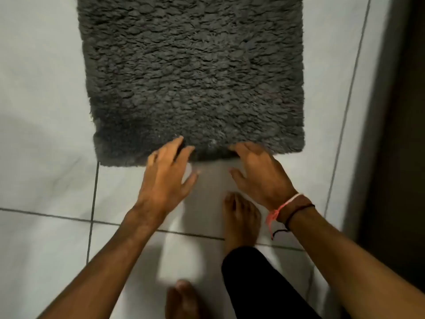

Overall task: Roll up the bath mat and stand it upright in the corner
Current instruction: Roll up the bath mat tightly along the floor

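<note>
A dark grey shaggy bath mat (193, 72) lies flat on the white tiled floor, running from the top of the view down to its near edge at mid-frame. My left hand (166, 173) hovers at that near edge, fingers spread, fingertips touching the pile. My right hand (259, 171) is beside it with fingers apart; its fingertips reach the mat's near edge and seem to curl under it. Neither hand has a firm hold on the mat. Thread bracelets circle my right wrist.
White floor tiles (46, 238) with grey grout surround the mat. A dark wall or door edge (400, 134) runs down the right side. My bare feet (241, 219) stand on the tiles just behind my hands, and a black trouser leg (257, 284) shows.
</note>
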Demonstrator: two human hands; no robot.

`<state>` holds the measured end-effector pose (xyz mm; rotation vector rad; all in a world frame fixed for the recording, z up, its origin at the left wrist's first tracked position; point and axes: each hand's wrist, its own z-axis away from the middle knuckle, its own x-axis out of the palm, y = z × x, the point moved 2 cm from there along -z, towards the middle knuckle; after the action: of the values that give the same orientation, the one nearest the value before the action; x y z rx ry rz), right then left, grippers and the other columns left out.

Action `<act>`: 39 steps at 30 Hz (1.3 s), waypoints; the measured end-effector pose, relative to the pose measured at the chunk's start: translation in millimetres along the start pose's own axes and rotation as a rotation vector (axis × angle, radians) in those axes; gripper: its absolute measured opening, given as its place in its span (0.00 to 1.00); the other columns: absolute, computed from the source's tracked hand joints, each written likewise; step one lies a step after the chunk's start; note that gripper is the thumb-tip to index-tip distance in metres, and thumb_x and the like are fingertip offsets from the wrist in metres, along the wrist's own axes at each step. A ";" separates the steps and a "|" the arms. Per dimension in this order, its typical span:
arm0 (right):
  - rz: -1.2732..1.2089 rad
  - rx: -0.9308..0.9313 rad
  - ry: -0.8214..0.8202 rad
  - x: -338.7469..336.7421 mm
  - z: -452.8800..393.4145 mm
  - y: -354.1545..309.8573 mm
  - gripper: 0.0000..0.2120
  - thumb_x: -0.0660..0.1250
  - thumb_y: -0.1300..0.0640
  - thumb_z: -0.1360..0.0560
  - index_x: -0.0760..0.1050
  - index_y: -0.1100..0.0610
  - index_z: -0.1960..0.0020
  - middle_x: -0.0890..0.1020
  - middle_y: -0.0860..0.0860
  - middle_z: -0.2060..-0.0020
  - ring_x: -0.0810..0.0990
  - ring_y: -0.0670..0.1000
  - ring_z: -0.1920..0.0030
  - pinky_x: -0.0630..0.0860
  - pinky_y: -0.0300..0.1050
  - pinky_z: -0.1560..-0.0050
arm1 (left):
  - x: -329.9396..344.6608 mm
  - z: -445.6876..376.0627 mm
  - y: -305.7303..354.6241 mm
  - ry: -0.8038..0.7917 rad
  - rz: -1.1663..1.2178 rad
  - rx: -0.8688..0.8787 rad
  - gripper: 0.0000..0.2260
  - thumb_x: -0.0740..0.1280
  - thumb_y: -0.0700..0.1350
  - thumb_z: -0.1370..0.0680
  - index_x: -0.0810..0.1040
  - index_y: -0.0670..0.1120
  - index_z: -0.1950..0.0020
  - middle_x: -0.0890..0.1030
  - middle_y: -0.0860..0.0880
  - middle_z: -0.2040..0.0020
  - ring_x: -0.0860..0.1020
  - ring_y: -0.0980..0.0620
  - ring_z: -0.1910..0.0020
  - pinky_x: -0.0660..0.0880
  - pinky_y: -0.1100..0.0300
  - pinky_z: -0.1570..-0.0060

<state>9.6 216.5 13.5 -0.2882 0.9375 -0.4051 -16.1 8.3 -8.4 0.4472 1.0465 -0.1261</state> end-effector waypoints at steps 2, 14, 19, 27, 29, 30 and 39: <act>0.057 -0.048 0.009 13.6 -18.4 4.6 0.31 0.72 0.56 0.27 0.72 0.58 0.25 0.75 0.57 0.27 0.73 0.60 0.27 0.70 0.51 0.26 | 17.6 -17.4 -12.1 -0.028 -0.110 0.108 0.31 0.75 0.54 0.28 0.74 0.43 0.28 0.70 0.37 0.24 0.72 0.37 0.27 0.72 0.40 0.33; 0.255 -0.216 0.489 67.5 -43.1 22.3 0.25 0.73 0.55 0.33 0.84 0.59 0.37 0.85 0.59 0.38 0.82 0.60 0.36 0.70 0.54 0.36 | 41.8 -71.7 -44.0 0.459 -0.388 0.647 0.10 0.70 0.48 0.28 0.86 0.44 0.51 0.87 0.42 0.50 0.86 0.42 0.53 0.82 0.53 0.64; 0.265 -0.335 0.502 28.6 -51.0 31.3 0.15 0.73 0.58 0.25 0.83 0.53 0.39 0.88 0.50 0.51 0.87 0.55 0.50 0.74 0.48 0.45 | -0.2 -73.6 -37.3 0.279 -0.158 0.433 0.11 0.62 0.50 0.25 0.82 0.49 0.50 0.85 0.50 0.57 0.84 0.46 0.62 0.79 0.53 0.73; 0.349 -0.256 0.841 -1.6 -89.2 16.6 0.08 0.69 0.51 0.20 0.82 0.54 0.54 0.84 0.51 0.51 0.78 0.58 0.51 0.70 0.55 0.45 | -5.9 -81.2 -35.5 0.790 -0.308 0.291 0.08 0.66 0.34 0.21 0.82 0.44 0.52 0.79 0.46 0.60 0.76 0.43 0.62 0.71 0.47 0.55; 0.349 -0.281 0.776 4.7 -91.3 19.5 0.13 0.68 0.46 0.19 0.84 0.55 0.52 0.86 0.50 0.50 0.81 0.58 0.50 0.72 0.56 0.42 | 2.5 -80.6 -41.8 0.778 -0.316 0.311 0.06 0.66 0.40 0.19 0.84 0.44 0.49 0.82 0.46 0.58 0.79 0.43 0.59 0.72 0.46 0.49; 0.334 -0.287 0.728 9.3 -89.5 23.4 0.17 0.68 0.42 0.20 0.84 0.55 0.49 0.87 0.51 0.47 0.82 0.58 0.47 0.74 0.57 0.40 | 7.0 -79.0 -45.0 0.740 -0.295 0.315 0.09 0.67 0.46 0.19 0.84 0.44 0.47 0.83 0.45 0.55 0.81 0.43 0.56 0.73 0.45 0.46; 0.279 -0.282 0.602 0.3 -93.8 30.2 0.15 0.67 0.48 0.20 0.79 0.55 0.37 0.84 0.51 0.42 0.80 0.58 0.41 0.75 0.56 0.40 | -17.7 -101.0 -63.9 0.453 -0.168 0.327 0.21 0.75 0.39 0.27 0.81 0.46 0.34 0.82 0.42 0.44 0.80 0.38 0.48 0.76 0.45 0.49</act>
<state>-61.2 237.1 -51.8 -0.2916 1.6095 -0.0940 -126.3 -9.4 -54.6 0.7033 1.5188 -0.3611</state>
